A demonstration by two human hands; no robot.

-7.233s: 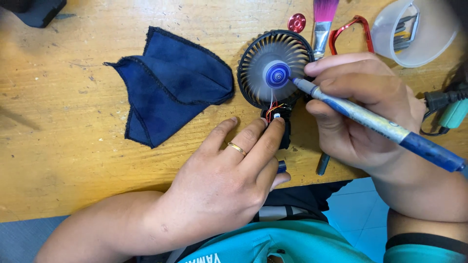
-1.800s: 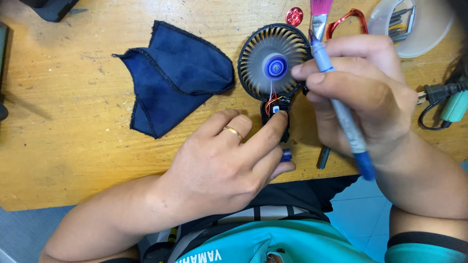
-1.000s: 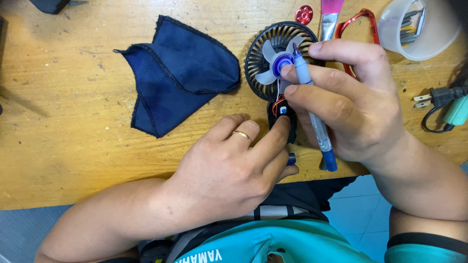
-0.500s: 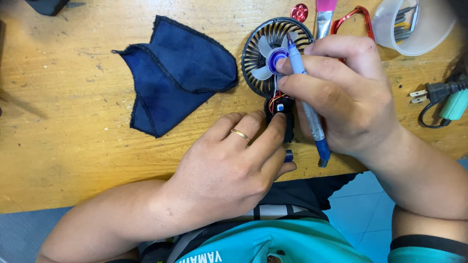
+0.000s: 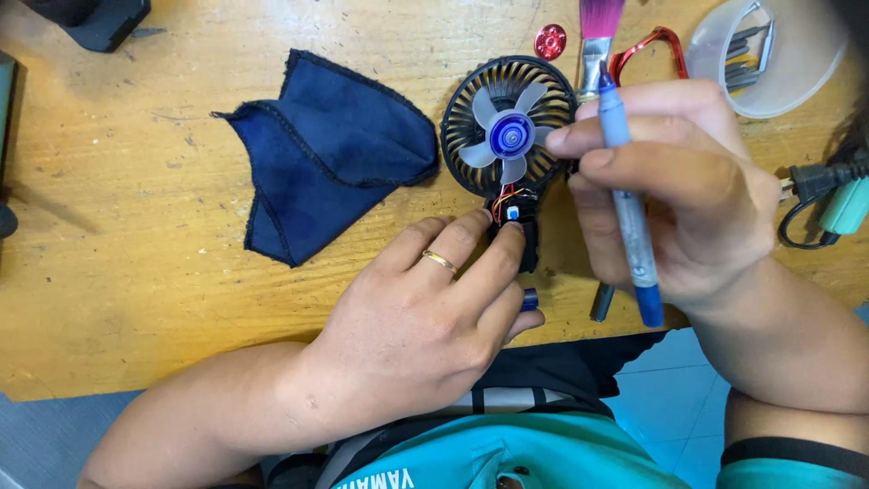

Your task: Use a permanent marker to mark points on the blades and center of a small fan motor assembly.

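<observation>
A small black handheld fan (image 5: 471,109) lies on the wooden table (image 5: 118,235), its front grille off, showing pale blades around a blue hub (image 5: 510,138). Red and black wires show at its neck. My left hand (image 5: 425,308) presses down on the fan's black handle (image 5: 527,246), fingertips at the wires. My right hand (image 5: 670,190) grips a blue-handled tool (image 5: 625,199), upright, just right of the fan head, its tip off the hub.
A crumpled dark blue cloth (image 5: 335,163) lies left of the fan. Behind are a red round cap (image 5: 549,42), a pink-bristled brush (image 5: 597,36), a red carabiner (image 5: 665,45) and a clear plastic tub (image 5: 778,63). A black plug and cable (image 5: 815,190) sit at the right edge.
My right hand has lifted the tool off the blue hub and swung it upright to the right of the fan head. My left hand still holds the handle.
</observation>
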